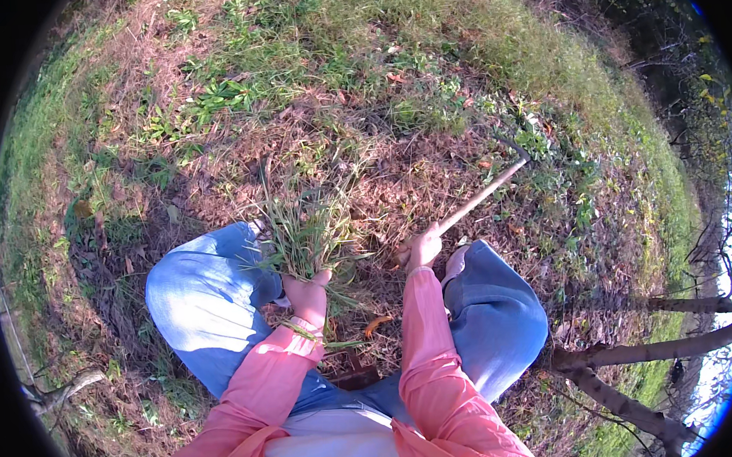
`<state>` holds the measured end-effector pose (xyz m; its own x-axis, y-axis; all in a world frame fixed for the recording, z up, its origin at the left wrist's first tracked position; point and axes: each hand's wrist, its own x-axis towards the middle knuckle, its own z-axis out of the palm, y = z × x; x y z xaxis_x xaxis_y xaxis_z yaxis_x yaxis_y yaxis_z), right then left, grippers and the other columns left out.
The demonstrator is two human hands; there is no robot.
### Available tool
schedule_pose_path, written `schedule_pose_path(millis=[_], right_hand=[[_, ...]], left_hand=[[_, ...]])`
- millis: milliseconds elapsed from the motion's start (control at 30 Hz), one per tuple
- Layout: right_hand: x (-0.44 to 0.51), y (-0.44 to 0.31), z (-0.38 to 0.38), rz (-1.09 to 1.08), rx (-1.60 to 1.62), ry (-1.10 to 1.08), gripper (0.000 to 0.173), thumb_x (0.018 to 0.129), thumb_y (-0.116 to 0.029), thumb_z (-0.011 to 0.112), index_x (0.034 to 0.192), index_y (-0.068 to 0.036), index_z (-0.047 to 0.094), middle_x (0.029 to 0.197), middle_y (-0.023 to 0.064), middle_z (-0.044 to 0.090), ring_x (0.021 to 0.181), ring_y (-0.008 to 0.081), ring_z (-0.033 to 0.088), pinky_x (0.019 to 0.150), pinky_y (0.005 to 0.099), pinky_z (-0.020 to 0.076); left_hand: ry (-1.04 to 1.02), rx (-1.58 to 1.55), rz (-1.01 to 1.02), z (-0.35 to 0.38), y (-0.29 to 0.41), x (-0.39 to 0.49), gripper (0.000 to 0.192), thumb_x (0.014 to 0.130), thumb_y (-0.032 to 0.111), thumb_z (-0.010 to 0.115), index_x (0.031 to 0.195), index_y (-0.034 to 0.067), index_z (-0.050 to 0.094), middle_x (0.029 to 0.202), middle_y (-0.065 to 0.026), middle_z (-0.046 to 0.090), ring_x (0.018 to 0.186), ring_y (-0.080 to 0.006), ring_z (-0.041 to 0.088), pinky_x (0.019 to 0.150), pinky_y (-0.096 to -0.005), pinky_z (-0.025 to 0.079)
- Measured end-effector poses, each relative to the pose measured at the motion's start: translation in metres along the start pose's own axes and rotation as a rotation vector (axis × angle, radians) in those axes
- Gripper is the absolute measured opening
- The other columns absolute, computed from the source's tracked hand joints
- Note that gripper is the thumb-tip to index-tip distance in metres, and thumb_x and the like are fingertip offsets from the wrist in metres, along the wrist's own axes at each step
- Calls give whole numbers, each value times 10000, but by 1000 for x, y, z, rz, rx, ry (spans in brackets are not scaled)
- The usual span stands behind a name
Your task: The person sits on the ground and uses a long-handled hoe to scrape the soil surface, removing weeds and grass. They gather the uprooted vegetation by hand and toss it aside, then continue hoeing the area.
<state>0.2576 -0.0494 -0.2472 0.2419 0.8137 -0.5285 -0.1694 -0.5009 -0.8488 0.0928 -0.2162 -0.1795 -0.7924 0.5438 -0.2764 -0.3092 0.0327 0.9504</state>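
Note:
My left hand [308, 295] is closed around a bunch of cut green grass [309, 234], its blades fanning out ahead between my knees. Stray blades lie across that wrist. In my right hand [425, 248] is the pale wooden handle of a sickle [485, 192]. The tool slants away to the right, and its thin dark curved blade [513, 147] rests at or just above low weeds; contact cannot be made out. Between my feet the ground [375, 284] is strewn with dry grass, with an orange-brown curled leaf [378, 325] near my right forearm.
Bare tree branches [651, 347] reach in from the right, close to my right knee [513, 311]. Another branch [70, 388] stands at the lower left. Taller grass [480, 42] and leafy weeds [226, 98] grow ahead. A brown low seat or board [356, 377] shows beneath me.

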Motion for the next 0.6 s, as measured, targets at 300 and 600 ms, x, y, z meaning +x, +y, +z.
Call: schedule_pose_path(millis=[300,600], right_hand=[[-20,57,-1,246,-23,-59,513,933,-491,400,772,-6,437,502,103,456,341,198,414,312,322,338],[-75,55,4,309,-76,-3,445,902,-480,465,778,-57,409,529,44,377,378,161,391,338,318,314]], left_hand=[[4,12,15,4,-8,5,640,609,-135,667,1195,-7,444,1124,-68,557,1000,-184,549,919,-311,402],[-75,-2,-47,9,-2,3,634,612,-157,645,1193,-8,442,1110,-63,559,997,-181,548,911,-305,408]])
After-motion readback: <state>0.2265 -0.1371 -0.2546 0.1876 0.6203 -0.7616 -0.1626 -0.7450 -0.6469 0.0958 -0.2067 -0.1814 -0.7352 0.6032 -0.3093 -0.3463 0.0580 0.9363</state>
